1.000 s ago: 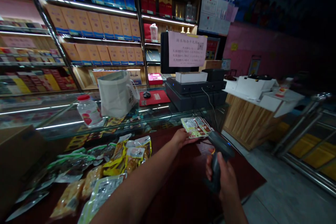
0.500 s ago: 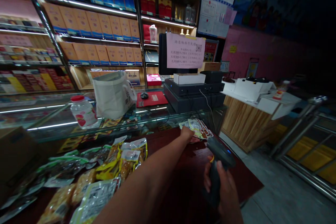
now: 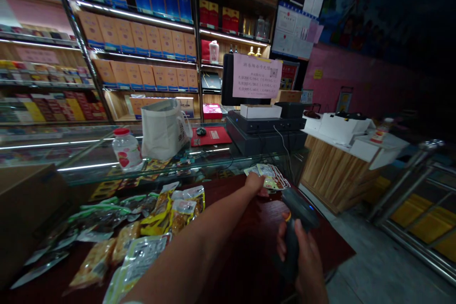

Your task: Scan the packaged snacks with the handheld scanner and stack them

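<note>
My right hand [image 3: 302,251] is wrapped round the grip of a dark barcode scanner [image 3: 299,209], whose small blue light glows. The scanner is held above the right side of the dark red tabletop [image 3: 245,237]. My left hand [image 3: 255,183] is stretched forward to the far part of that tabletop. Its fingers, partly hidden, close on the near edge of some flat snack packets [image 3: 272,176] that lie overlapping. Under and beside my left forearm lie several other snack packets, among them yellow-edged ones [image 3: 183,209], a green-and-white one [image 3: 142,259] and dark ones with green tops [image 3: 103,218].
Behind the tabletop is a glass counter [image 3: 199,164] with a red-lidded jar [image 3: 127,149], a white bag [image 3: 162,129] and a mouse on a red mat [image 3: 219,136]. A monitor with a pink notice [image 3: 256,76] stands over dark equipment. A cardboard box [image 3: 28,213] is at left; a metal railing [image 3: 399,178] at right.
The view has swung slightly left and up, so the shelves and counter sit a little further right and lower. Both hands stay in nearly the same places, the scanner still in my right.
</note>
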